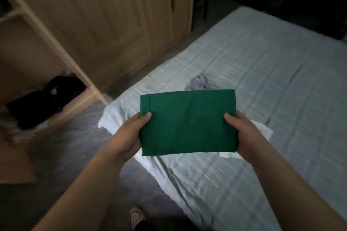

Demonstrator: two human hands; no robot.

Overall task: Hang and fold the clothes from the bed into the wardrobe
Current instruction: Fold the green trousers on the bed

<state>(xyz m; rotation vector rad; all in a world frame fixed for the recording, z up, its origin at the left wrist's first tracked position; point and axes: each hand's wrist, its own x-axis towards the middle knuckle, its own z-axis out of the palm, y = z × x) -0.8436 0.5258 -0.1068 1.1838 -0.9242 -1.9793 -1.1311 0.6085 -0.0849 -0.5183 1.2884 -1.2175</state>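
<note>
Dim bedroom, pale striped bedsheet [272, 58] beneath hands. Left hand [125, 137] and right hand [242, 135] each pinch short end of folded dark green cloth rectangle [187, 122], thumbs on top, held level over bed corner. Likely light, soft, floppy: support both ends. Crumpled lilac garment [201, 83] just beyond; open wooden wardrobe [112, 15] leftward.

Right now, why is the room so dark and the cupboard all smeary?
Head view: the light is dim, far corners nearly black; the wardrobe and floor are smeared by motion blur; the green folded cloth, held by the left hand and right hand, is sharpest.
</note>
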